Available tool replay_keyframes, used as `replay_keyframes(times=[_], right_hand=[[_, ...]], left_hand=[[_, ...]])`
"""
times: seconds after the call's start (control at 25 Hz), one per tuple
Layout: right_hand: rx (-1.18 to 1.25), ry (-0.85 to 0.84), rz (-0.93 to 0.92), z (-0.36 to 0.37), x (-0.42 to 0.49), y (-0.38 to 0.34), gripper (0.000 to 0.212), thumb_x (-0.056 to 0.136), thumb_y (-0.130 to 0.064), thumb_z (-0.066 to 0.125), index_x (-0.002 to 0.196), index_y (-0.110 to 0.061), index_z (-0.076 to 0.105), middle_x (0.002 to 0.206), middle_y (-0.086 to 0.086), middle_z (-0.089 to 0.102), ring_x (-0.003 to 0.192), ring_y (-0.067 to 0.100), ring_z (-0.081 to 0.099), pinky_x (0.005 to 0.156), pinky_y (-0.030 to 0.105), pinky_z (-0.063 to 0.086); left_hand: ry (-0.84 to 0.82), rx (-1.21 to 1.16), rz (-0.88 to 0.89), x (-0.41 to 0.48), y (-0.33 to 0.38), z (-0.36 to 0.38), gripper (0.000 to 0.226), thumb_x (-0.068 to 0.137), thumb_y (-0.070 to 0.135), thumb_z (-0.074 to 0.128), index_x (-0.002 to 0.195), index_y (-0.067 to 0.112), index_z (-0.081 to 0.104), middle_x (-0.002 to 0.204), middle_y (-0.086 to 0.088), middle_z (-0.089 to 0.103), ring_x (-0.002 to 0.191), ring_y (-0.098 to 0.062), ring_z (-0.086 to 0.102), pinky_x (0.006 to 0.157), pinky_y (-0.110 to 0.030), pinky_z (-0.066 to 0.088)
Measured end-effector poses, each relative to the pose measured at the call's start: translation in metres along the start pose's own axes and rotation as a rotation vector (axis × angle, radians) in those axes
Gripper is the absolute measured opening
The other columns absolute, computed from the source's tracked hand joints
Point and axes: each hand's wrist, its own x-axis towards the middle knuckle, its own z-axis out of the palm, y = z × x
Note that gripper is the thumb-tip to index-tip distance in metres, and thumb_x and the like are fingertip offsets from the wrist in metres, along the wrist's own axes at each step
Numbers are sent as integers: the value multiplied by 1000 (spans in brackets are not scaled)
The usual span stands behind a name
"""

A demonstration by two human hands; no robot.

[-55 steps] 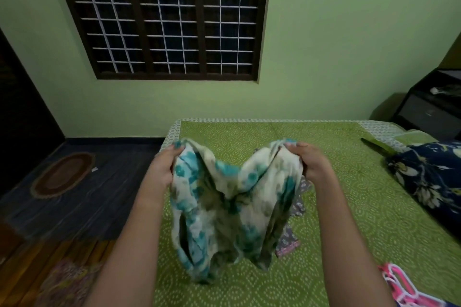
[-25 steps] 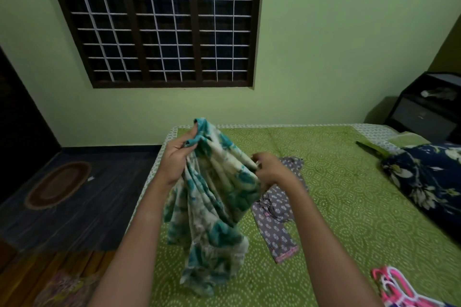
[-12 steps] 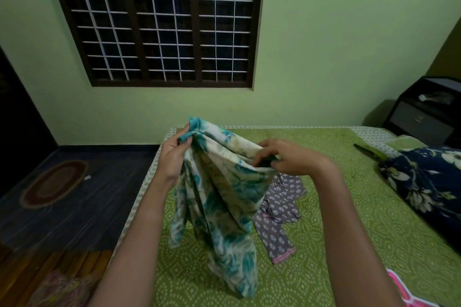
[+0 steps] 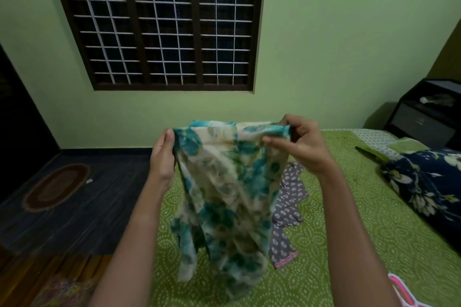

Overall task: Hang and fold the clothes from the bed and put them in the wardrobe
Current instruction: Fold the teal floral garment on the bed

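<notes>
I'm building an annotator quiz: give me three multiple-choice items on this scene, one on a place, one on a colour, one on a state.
1. Where does the grey printed garment lie? A. on the rug B. on the green bed C. on the black cabinet
2. The floral garment is coloured: A. red and black B. teal and cream C. plain white
3. The floral garment is: A. folded flat B. on a hanger C. held up, hanging unfolded
Answers: 1 B, it lies on the bed behind the held cloth; 2 B, teal blooms on cream; 3 C, its top edge is raised, the rest drapes.
</notes>
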Motion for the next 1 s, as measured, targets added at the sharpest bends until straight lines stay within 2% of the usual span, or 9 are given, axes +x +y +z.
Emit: replay_keyframes(times=[0.12, 0.24, 0.32, 0.44, 0.56, 0.68, 0.84, 0.92, 1.0], right_hand=[[107, 35, -110, 1, 10, -22, 21, 81, -4, 66, 84, -18, 51, 69, -5, 55, 61, 7, 55, 54, 19, 48], [-62, -244, -17, 8, 10, -32, 29, 90, -4, 56, 109, -25, 47, 77, -5, 56, 66, 1, 58, 60, 19, 50], [-142, -346, -18, 20, 8, -32, 29, 92, -6, 53, 115, -23, 47, 92, -6, 60, 81, -1, 63, 71, 22, 55], [-115, -212, -96, 27, 6, -25, 27, 93, -3, 50, 110, -23, 46, 97, -9, 55, 82, -3, 60, 70, 17, 52], [9, 34, -36, 7, 5, -16, 32, 93, -5, 51, 105, -34, 45, 90, -2, 54, 77, 10, 58, 66, 22, 54], [55, 245, -64, -11, 4, -1, 32, 93, -6, 52, 108, -33, 48, 75, 2, 50, 68, 16, 49, 58, 26, 46], [-323, 320, 47, -22, 9, 22, 25, 93, -12, 56, 117, -18, 55, 85, -5, 56, 79, 14, 57, 61, 13, 46], [-485, 363, 103, -20, 13, 24, 25, 94, -14, 54, 119, -14, 52, 87, 0, 57, 83, 22, 61, 61, 21, 48], [-469, 468, -8, -13, 16, 12, 29, 96, -11, 47, 121, -23, 39, 77, 3, 55, 66, 21, 59, 51, 23, 48]], left_hand=[[-115, 273, 191, -4, 12, 2, 22, 94, 48, 39, 109, 33, 47, 110, 1, 54, 111, -21, 47, 87, -24, 41], [-431, 523, 368, -19, 27, 18, 71, 66, 84, 43, 128, 52, 31, 144, 22, 28, 133, -6, 30, 99, -20, 30], [-621, 628, 321, -33, 32, 38, 82, 60, 78, 59, 132, 44, 39, 137, 28, 38, 128, -7, 39, 99, -27, 38], [-759, 487, 124, -38, 23, 50, 59, 65, 32, 78, 116, 38, 48, 105, -2, 68, 97, -16, 66, 78, -30, 54], [-754, 674, 89, -28, 22, 37, 50, 69, 25, 78, 112, 35, 54, 100, -4, 66, 91, -17, 65, 74, -28, 56], [-791, 1015, 192, -13, 14, 26, 23, 81, 22, 71, 99, 9, 67, 94, -11, 61, 85, -21, 56, 68, -23, 43], [-467, 694, 79, -1, -1, 23, 19, 91, 10, 56, 109, 12, 63, 100, -5, 65, 101, -25, 59, 83, -31, 46], [-317, 526, 98, 2, 3, 35, 17, 94, 7, 49, 105, 14, 60, 92, -1, 65, 97, -27, 60, 81, -32, 47], [-237, 471, 249, 6, 22, 51, 20, 95, 5, 46, 100, 21, 58, 90, 4, 63, 90, -18, 60, 79, -27, 48]])
